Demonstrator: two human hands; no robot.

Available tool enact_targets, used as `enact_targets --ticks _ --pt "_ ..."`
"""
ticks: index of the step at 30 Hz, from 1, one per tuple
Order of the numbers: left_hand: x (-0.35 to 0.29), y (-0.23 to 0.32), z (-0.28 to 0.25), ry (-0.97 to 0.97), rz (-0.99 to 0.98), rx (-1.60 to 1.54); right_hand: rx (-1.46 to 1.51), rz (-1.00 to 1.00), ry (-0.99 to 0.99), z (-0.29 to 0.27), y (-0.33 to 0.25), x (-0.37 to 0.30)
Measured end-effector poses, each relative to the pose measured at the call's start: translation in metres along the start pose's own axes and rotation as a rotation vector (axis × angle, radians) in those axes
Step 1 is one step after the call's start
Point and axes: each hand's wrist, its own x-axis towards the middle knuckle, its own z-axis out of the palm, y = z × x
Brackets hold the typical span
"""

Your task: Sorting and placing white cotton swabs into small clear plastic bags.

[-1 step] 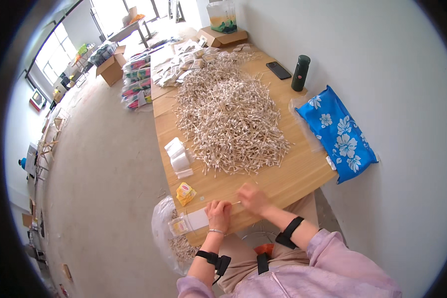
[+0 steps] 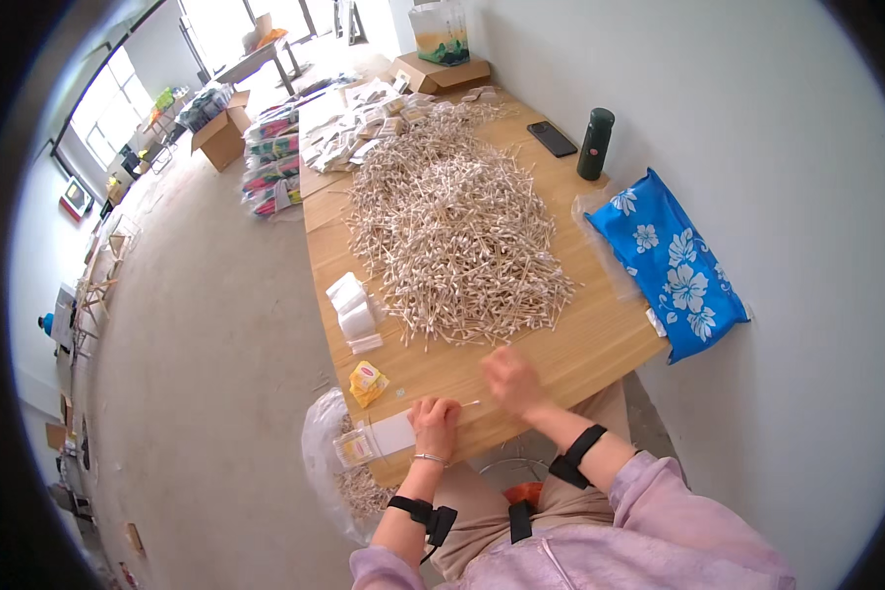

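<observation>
My left hand [image 2: 434, 425] rests at the table's near edge, its fingers closed. A cotton swab [image 2: 470, 402] sticks out of it to the right. Left of that hand lies a flat white strip [image 2: 391, 434], with a small clear packet [image 2: 355, 449] with a yellow label at its end. My right hand [image 2: 513, 382] is above the table between the swab and the big pile of cotton swabs [image 2: 452, 226]. Its fingers are curled together; whatever they may hold is hidden.
Yellow cards [image 2: 367, 383] and white bags [image 2: 352, 311] lie along the left edge. Farther back are filled packets [image 2: 364, 123], a phone [image 2: 552, 139] and a dark green bottle [image 2: 596, 145]. A blue flowered pack [image 2: 674, 265] sits by the wall. A clear bag of swabs [image 2: 323, 457] hangs low left.
My right hand has moved slightly away from me and to the right, off the swab's end toward the pile. My left hand has stayed in place.
</observation>
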Motion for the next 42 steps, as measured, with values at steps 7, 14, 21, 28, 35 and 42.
enact_targets --ticks 7,14,21,28,35,42 --pt "-0.002 0.010 -0.001 -0.061 0.063 -0.054 -0.360 0.230 0.350 -0.020 0.039 0.035" --pt "-0.003 0.002 0.001 -0.074 0.073 -0.097 -0.184 0.045 0.025 0.022 -0.009 0.003" --pt "0.000 0.005 -0.004 -0.067 0.081 -0.133 -0.324 -0.310 -0.030 0.019 -0.006 0.019" --pt "-0.004 0.002 0.001 -0.056 0.070 -0.125 -0.447 -0.080 0.140 -0.009 0.029 0.042" --pt "-0.004 0.001 -0.001 -0.075 0.039 -0.132 -0.331 -0.202 0.177 0.013 -0.026 0.016" --pt "-0.001 0.004 0.001 -0.062 0.040 -0.162 -0.308 -0.138 0.095 0.020 0.004 0.017"
